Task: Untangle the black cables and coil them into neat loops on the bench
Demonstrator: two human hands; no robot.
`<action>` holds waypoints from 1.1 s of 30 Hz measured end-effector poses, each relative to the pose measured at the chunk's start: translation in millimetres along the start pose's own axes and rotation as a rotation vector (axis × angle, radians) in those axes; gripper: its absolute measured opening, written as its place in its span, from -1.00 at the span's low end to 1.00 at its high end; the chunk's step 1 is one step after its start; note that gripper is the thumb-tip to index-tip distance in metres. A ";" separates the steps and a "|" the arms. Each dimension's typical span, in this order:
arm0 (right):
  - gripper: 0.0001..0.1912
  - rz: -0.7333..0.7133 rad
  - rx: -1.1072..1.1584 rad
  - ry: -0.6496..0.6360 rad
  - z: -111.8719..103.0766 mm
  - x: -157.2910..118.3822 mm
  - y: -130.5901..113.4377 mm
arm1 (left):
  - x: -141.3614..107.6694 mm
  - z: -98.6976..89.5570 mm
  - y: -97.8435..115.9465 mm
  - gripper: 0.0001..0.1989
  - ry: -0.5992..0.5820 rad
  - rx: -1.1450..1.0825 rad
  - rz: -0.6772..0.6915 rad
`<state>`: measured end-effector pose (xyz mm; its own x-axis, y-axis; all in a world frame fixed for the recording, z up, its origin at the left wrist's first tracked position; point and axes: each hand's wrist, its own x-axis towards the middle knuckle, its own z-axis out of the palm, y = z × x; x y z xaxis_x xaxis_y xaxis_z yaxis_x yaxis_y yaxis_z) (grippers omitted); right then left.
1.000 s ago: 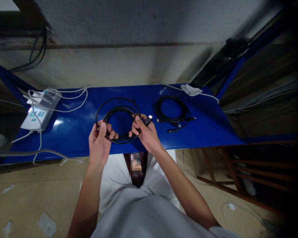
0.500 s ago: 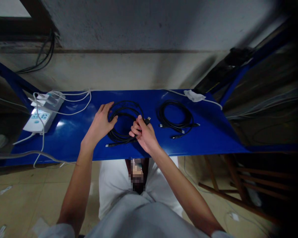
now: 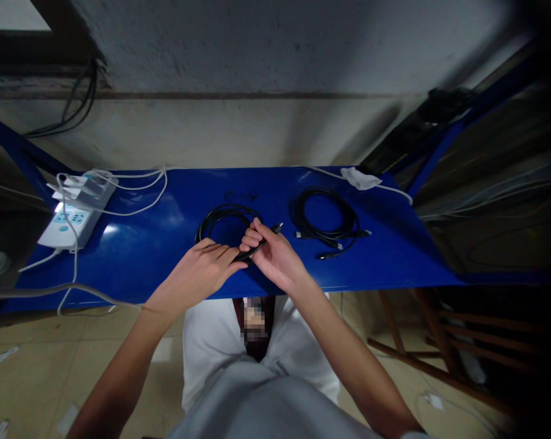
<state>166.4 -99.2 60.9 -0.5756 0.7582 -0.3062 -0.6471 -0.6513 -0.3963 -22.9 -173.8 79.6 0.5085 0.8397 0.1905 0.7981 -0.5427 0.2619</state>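
A coil of black cable (image 3: 220,212) lies near the middle of the blue table (image 3: 179,195), its front part covered by my hands. My left hand (image 3: 206,265) is closed on the front side of the coil, thumb and fingers pinching the strands. Right beside it, my right hand (image 3: 273,250) wraps its fingers round the same cable, and a connector end (image 3: 279,227) pokes out above the thumb. To the right a second black cable coil (image 3: 325,231) rests flat, with several plug ends at its front.
On the table's left stands a white power strip (image 3: 80,210) with plugs and white cords. A crumpled white wrapping (image 3: 360,178) sits at the back right on a white cord. Blue frame bars rise at both sides. A wooden chair (image 3: 440,347) is at the lower right.
My left hand has moved from the coil's left side to its front, beside my right hand, and closed on the cable. The coil's left side has shifted and narrowed.
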 end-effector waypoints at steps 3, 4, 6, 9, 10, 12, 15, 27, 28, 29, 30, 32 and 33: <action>-0.69 -0.007 -0.176 0.043 -7.7 1.2 -16.6 | -1.8 7.9 -3.5 -0.70 0.101 -0.170 -0.062; -0.64 -0.040 -0.288 0.045 -11.5 2.4 -23.3 | -2.4 9.7 -4.2 -0.70 0.134 -0.205 -0.076; -0.57 -0.188 -0.587 0.055 -19.6 7.7 -38.0 | -4.2 12.5 -5.4 -0.67 0.179 -0.189 -0.088; -0.65 -0.577 -1.052 0.121 -28.2 26.0 -60.0 | -8.3 16.6 -6.1 -0.64 0.213 -0.058 -0.100; -0.71 -0.688 -1.172 0.112 -29.0 35.4 -66.5 | -9.7 18.5 -5.9 -0.65 0.215 -0.026 -0.106; -0.83 -0.806 -1.387 0.011 -27.3 58.8 -76.5 | -12.3 23.9 -5.4 -0.67 0.209 0.013 -0.108; -0.90 -0.762 -1.720 -0.223 -20.3 100.5 -82.9 | -15.5 35.0 -5.4 -0.69 0.180 0.072 -0.101; -0.85 -0.544 -2.028 -0.507 -17.7 167.7 -74.2 | -23.8 53.3 -9.8 -0.67 0.139 0.060 -0.132; -0.87 -0.549 -1.986 -0.492 -18.1 164.3 -75.1 | -23.7 53.1 -9.9 -0.68 0.139 0.052 -0.134; -0.89 -0.548 -1.927 -0.471 -18.5 160.3 -76.2 | -23.6 53.1 -10.2 -0.68 0.141 0.040 -0.136; -0.93 -0.541 -1.844 -0.448 -19.0 156.0 -77.3 | -23.6 53.1 -10.7 -0.68 0.144 0.025 -0.138; -0.95 -0.501 -1.611 -0.406 -20.2 147.8 -79.0 | -23.5 53.5 -12.0 -0.68 0.148 -0.006 -0.141; -0.91 -0.469 -1.484 -0.385 -20.9 144.2 -79.5 | -23.5 53.6 -12.7 -0.68 0.150 -0.016 -0.140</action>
<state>145.2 62.5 30.2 -0.7098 0.6713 0.2137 0.1085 0.4039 -0.9083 -27.6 -185.7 21.0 0.3383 0.8954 0.2895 0.8518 -0.4222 0.3101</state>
